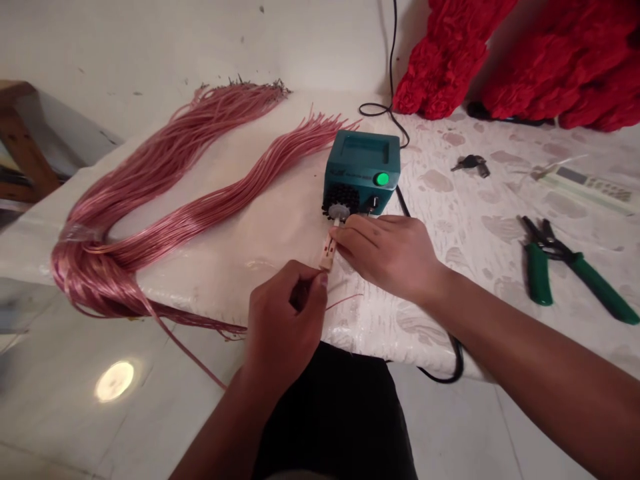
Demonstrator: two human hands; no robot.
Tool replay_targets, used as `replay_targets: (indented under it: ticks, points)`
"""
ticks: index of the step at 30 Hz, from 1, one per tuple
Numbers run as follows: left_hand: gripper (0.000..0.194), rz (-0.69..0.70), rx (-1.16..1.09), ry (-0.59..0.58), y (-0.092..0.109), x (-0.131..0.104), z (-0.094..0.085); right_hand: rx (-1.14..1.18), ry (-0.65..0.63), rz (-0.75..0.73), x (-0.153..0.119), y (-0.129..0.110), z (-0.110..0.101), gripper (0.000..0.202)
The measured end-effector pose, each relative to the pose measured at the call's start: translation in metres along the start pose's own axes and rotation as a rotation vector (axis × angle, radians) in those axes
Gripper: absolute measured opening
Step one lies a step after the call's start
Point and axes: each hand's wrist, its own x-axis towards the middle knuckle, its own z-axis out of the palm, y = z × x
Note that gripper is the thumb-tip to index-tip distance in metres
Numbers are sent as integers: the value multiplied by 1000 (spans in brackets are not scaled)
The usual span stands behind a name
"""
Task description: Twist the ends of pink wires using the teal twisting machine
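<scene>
My right hand is closed, with its thumb and fingers round a small off-white plastic piece that has dark red slots. The top of this piece meets the round chuck at the front of a teal machine, whose green button is lit. My left hand pinches at the piece's lower end. A thin pink wire sticks out beside that hand, which appears to grip it; the fingertips hide the exact hold. To the left lies a long bundle of pink wires, bent over the table edge.
Green-handled pliers lie open on the right of the table. Behind them are keys and a pale device with buttons. Red ruffled fabric flowers stand at the back. A black cord runs up the wall.
</scene>
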Motion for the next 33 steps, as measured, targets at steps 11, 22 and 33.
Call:
replay_targets:
  ticks: [11,22,33]
  points:
    - [16,-3,9,-25,-1,2,1,-14,12,52,-2,-4,1,15]
    - [13,44,5,38,-6,0,0,14,12,92,-2,-3,4,11]
    - [17,95,-26,63,-8,1,4,220,71,487,-8,29,-13,33]
